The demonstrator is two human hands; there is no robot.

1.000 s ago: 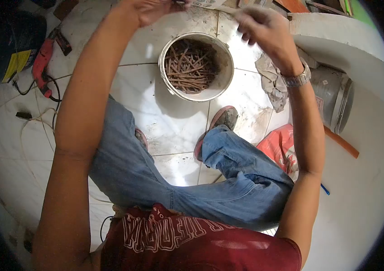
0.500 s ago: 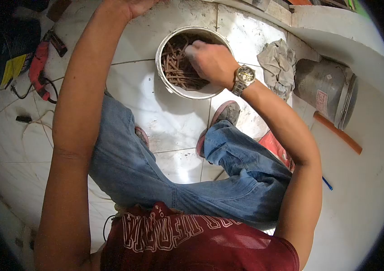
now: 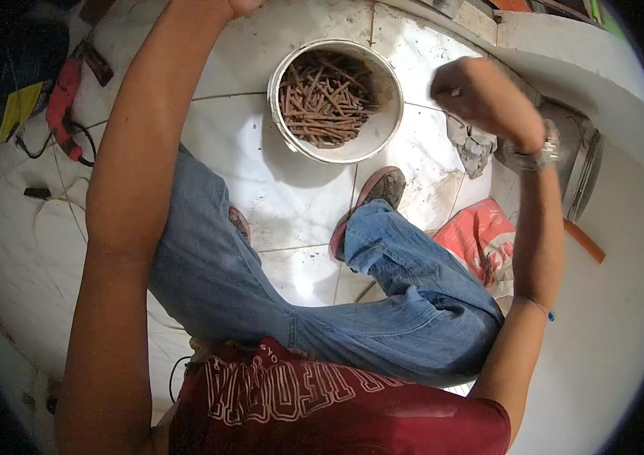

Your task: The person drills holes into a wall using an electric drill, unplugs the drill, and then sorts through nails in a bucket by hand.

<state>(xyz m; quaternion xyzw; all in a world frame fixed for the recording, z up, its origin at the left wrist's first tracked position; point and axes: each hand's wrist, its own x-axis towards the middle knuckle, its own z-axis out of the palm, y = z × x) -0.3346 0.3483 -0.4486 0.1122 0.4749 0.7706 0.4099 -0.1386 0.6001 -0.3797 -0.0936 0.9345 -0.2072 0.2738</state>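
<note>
A white round bucket [image 3: 391, 129] stands on the tiled floor, partly filled with thin brown sticks [image 3: 329, 102] lying in a tangle. To the right of the bucket my right hand [image 3: 481, 98], wearing a metal wristwatch [image 3: 540, 154], is raised with its fingers curled closed. A tiny pale spot shows at the fingers; what they hold, if anything, I cannot make out. My left hand [image 3: 244, 6] reaches past the top edge of the view, so only a bit near the wrist shows and its fingers are hidden.
Crumpled grey cloth or paper [image 3: 476, 148] lies below my right hand. A grey container [image 3: 583, 171] lies tipped by the white wall. Also on the floor are a red-and-white bag [image 3: 477, 235], an orange strip [image 3: 586, 241], and a red corded tool [image 3: 62, 106] at left.
My right hand has come out of the bucket and moved right, over the crumpled material. The sticks are now fully uncovered. My left arm has shifted slightly right.
</note>
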